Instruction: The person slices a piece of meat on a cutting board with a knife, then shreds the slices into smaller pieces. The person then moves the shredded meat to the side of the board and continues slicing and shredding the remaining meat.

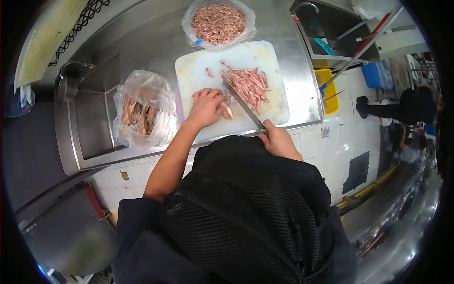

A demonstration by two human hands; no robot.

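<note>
My left hand (pixel 206 107), fingers curled, presses a piece of meat (pixel 228 112) onto the white cutting board (pixel 198 66). The handle of a long knife (pixel 247 106) is gripped in my right hand (pixel 279 139) at the board's front edge. The blade slants up and to the left, between the held piece and a pile of thin meat strips (pixel 246 86). One small scrap (pixel 209 72) lies apart from the pile. Behind the board stands a plastic-lined container of chopped meat (pixel 217 23). An open plastic bag with larger meat pieces (pixel 138 113) lies left of the board.
A steel sink (pixel 97 111) is at the left of the steel counter (pixel 151 35); another sink (pixel 326 28) is at the upper right. A yellow bucket (pixel 329 92) and a blue container (pixel 377 75) stand right of the counter. Another person (pixel 411 106) is at the far right.
</note>
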